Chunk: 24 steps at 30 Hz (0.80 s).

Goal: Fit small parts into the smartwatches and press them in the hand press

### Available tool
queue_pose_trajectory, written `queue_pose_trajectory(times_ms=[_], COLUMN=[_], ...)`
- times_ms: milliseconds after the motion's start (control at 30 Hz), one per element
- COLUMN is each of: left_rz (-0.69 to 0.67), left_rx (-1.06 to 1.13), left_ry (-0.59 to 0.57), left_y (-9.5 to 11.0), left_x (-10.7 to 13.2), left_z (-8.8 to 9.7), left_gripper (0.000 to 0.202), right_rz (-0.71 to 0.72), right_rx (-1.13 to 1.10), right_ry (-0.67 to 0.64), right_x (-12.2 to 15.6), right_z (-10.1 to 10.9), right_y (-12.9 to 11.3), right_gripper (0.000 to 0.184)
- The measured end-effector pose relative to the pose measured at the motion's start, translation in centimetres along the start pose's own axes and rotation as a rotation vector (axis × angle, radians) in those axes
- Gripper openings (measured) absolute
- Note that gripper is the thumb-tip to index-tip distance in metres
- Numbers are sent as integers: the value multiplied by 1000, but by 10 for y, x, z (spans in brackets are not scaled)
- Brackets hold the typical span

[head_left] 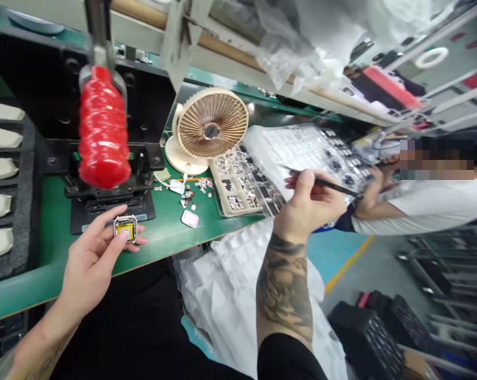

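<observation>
My left hand (99, 245) is closed around a small open smartwatch case (125, 229), above the front edge of the green bench. Inside the case a yellow part shows, with my thumb lying over its lower side. My right hand (312, 203) grips dark tweezers (335, 186), raised over the right end of the bench near a clear plastic tray (289, 150). The tips of the tweezers point left and touch nothing that I can make out. A pale, rounded-square watch part (190, 218) lies on the bench between my hands.
A press with a red handle (104, 132) stands behind my left hand. A small fan (210, 129) and a compartment box of small parts (238, 182) are at the middle. Foam trays (22, 211) hold pale pieces at left. A co-worker (428, 200) is at right.
</observation>
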State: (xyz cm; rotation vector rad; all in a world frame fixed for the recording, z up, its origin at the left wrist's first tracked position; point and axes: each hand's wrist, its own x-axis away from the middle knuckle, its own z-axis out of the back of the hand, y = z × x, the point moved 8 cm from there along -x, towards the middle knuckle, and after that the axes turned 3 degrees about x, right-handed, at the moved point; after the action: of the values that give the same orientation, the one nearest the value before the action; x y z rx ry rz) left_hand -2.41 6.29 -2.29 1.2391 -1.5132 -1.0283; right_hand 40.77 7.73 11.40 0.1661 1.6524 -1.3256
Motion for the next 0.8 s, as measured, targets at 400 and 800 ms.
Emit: queue_pose_trajectory(times_ms=[400,800], left_rz=[-66,-133], left_rx=[-373,-391], left_ry=[-3,-49], left_y=[5,-7], left_x=[12,10], left_z=[-3,3], left_gripper=[32,35], right_rz=[879,242], right_rx=[361,1191], right_ry=[-1026,-1192], right_x=[194,33], right_z=[-129,-94], right_y=[-90,48], right_gripper=[22,28])
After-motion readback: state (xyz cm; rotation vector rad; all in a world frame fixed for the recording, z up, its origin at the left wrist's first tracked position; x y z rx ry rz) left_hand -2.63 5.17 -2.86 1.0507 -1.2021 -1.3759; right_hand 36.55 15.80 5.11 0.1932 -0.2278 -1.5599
